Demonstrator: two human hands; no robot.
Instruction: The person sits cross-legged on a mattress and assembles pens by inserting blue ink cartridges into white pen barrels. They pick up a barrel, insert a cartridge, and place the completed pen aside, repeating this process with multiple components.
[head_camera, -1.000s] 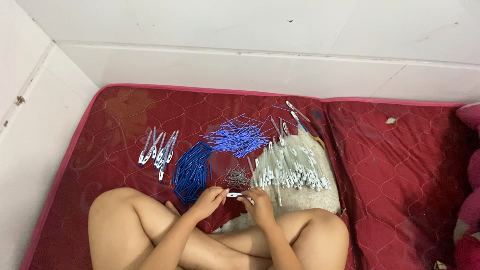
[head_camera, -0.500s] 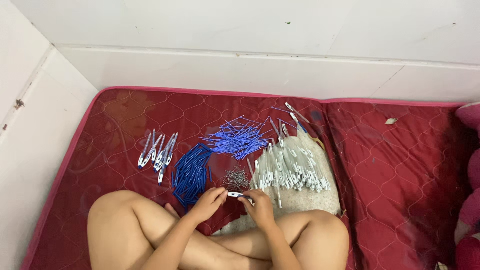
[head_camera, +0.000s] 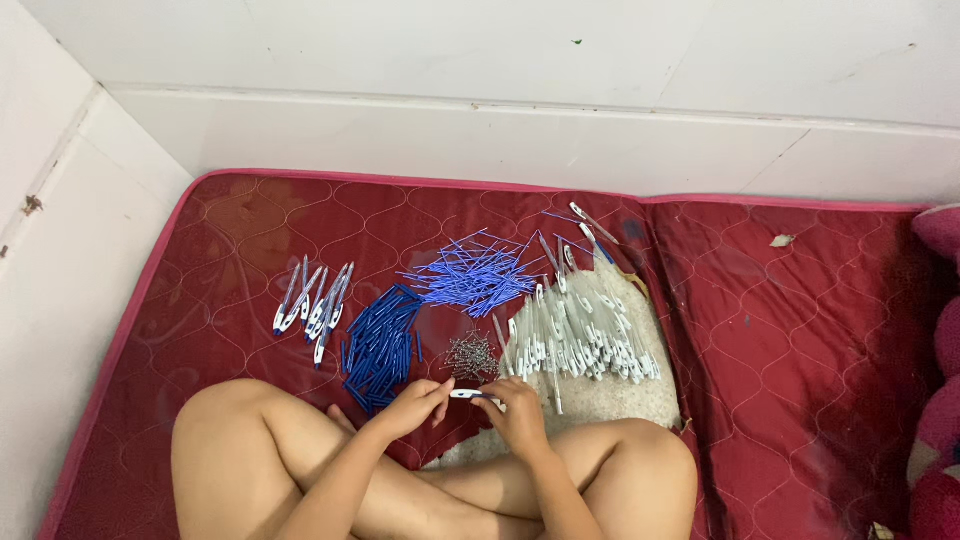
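Note:
I sit cross-legged on a dark red quilted mattress (head_camera: 200, 230). My left hand (head_camera: 412, 405) and my right hand (head_camera: 518, 415) meet over my lap and together pinch a small white pen piece (head_camera: 467, 394). Just beyond my hands lies a small heap of metal springs (head_camera: 470, 355). To its left is a pile of dark blue pen caps (head_camera: 382, 343). A fan of thin blue refills (head_camera: 472, 275) lies farther off. A big pile of white pen barrels (head_camera: 580, 330) rests on a pale cloth (head_camera: 655, 390) to the right.
Several finished white-and-blue pens (head_camera: 315, 300) lie in a row at the left. White tiled walls (head_camera: 480, 80) close the far side and the left. A red and pink cushion (head_camera: 940, 400) sits at the right edge. A small scrap (head_camera: 781, 240) lies on the mattress.

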